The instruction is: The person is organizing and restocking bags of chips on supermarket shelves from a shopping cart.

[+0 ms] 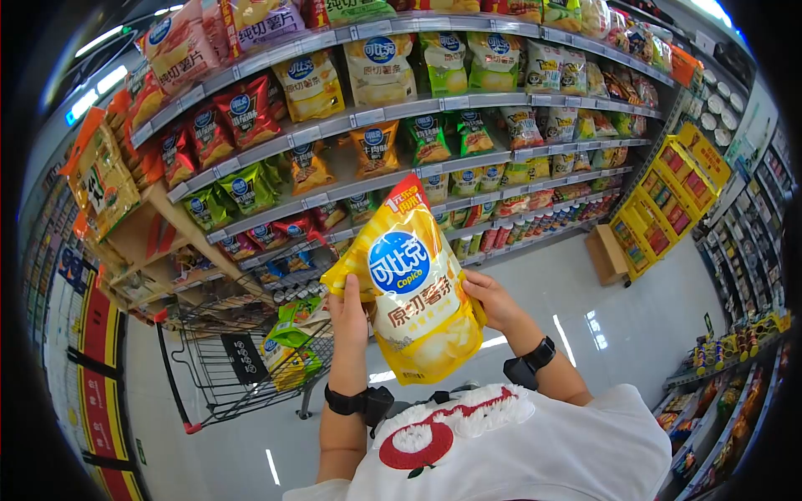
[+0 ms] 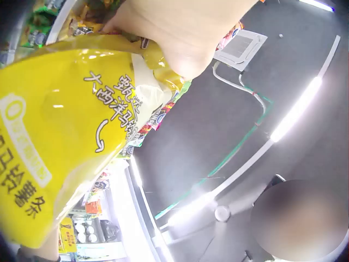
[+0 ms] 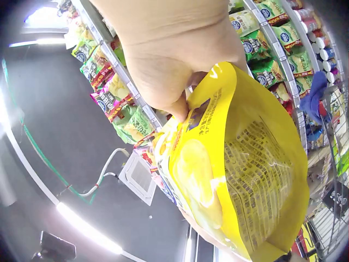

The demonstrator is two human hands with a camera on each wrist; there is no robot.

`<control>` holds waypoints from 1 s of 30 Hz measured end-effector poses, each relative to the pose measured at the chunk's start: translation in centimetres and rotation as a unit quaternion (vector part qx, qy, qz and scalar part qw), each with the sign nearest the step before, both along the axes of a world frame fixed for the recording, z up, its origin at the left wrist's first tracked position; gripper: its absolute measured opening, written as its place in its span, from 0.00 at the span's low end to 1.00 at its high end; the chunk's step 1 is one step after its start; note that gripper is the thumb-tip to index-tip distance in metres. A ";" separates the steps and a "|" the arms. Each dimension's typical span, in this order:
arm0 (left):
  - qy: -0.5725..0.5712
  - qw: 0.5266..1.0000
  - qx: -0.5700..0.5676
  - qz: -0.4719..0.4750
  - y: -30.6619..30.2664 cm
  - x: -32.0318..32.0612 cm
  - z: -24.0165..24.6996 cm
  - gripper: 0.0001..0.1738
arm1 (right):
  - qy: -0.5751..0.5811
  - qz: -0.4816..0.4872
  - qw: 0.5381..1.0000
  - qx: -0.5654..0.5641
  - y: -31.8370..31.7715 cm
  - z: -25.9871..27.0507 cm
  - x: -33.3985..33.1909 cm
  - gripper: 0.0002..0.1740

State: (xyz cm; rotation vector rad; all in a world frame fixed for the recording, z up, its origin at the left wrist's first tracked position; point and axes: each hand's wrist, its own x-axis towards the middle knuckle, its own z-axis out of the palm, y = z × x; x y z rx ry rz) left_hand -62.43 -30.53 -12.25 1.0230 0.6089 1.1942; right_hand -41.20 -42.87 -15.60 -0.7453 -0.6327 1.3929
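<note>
A large yellow and white chip bag [image 1: 413, 292] with a blue oval logo and a red top corner is held up in front of the chest, front side facing the wearer. My left hand [image 1: 347, 313] grips its left edge near the upper corner, thumb on the front. On the opposite side my right hand [image 1: 491, 301] pinches the right edge, thumb toward the front. In the left wrist view the left hand [image 2: 169, 33] bends over the bag's edge [image 2: 65, 120]. The right wrist view shows the right hand [image 3: 174, 60] above the printed side panel of the bag [image 3: 262, 174].
A wire shopping cart [image 1: 225, 367] stands to the left with several snack bags [image 1: 288, 363] in it. Ahead are shelves [image 1: 359, 121] full of chip bags. A cardboard box [image 1: 606, 255] and a yellow display rack [image 1: 668, 204] stand at the right, on the shiny floor.
</note>
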 end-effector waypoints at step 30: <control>0.067 0.971 0.006 -0.230 0.8 -0.9 1.5 0.44 | -0.081 -0.055 0.990 0.100 3.4 6.0 0.0 0.35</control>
